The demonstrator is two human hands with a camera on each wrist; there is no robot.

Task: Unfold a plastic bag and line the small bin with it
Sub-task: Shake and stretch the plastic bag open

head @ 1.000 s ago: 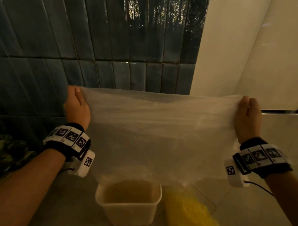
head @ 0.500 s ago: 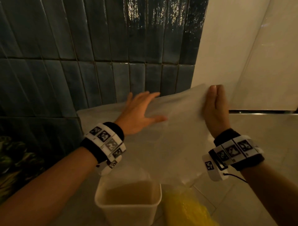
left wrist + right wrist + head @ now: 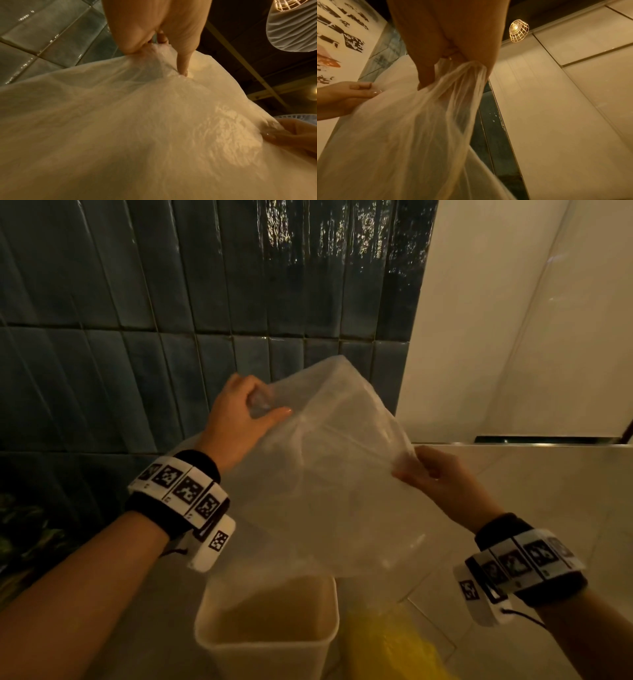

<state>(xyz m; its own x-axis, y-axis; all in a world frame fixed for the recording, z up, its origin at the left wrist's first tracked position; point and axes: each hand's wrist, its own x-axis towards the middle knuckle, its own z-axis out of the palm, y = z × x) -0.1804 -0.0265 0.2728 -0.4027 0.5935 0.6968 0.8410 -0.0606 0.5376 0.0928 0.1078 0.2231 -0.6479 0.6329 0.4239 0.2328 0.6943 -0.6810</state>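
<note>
A thin translucent plastic bag [image 3: 329,487] hangs in the air between both hands, its mouth pulled apart. My left hand [image 3: 239,419] pinches one layer of the rim at the upper left, with fingers and thumb curled round the film [image 3: 164,59]. Lower on the right, my right hand [image 3: 435,477] grips the other side, the film bunched in its fist [image 3: 464,75]. A small cream rectangular bin [image 3: 267,642] stands on the floor right below the bag, with nothing in it. The bag's lower edge hangs just above the bin's rim.
A yellow plastic bag [image 3: 394,648] lies on the floor tiles right of the bin. Dark blue wall tiles [image 3: 171,302] rise behind, a pale wall panel [image 3: 513,320] to the right. A patterned dark cloth [image 3: 24,535] shows at the far left.
The bag was stretched flat between both hands. My left hand then let go, reached across and took one layer, and the hands have pulled the mouth apart. The right hand dropped lower.
</note>
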